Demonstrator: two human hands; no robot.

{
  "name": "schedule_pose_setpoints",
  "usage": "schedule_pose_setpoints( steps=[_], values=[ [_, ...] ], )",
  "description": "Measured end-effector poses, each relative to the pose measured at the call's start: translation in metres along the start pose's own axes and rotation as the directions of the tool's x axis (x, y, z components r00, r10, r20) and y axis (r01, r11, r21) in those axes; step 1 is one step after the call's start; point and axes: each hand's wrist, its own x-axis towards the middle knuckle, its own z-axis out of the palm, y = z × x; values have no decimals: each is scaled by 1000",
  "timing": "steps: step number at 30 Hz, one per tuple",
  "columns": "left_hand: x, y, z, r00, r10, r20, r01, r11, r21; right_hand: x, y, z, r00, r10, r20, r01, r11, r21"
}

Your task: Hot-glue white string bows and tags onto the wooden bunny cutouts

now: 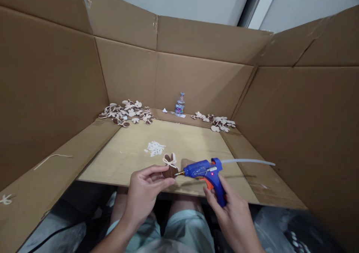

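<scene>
My left hand (146,193) pinches a small brown bunny-shaped piece (169,166) with a cream bow on it, just above the near edge of the wooden board (129,159). My right hand (231,210) grips the handle of a blue and orange glue gun (206,170). The gun's metal nozzle touches the right side of the brown piece, and a red light glows on its body. A clear glue stick (248,162) juts out of the back of the gun to the right.
Cardboard walls (207,84) enclose the board on three sides. Piles of cream and brown pieces lie at the back left (126,112) and back right (215,121). A small water bottle (180,104) stands at the back. Small white bits (156,148) lie mid-board.
</scene>
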Motion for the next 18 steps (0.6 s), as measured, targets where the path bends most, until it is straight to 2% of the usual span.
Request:
schedule_pose_setpoints(
  steps=[18],
  values=[
    [-3,0,-2,1000,-24,-9,24,1000,-6,-3,1,-1,998,-35,-44,31,997,-75]
  ],
)
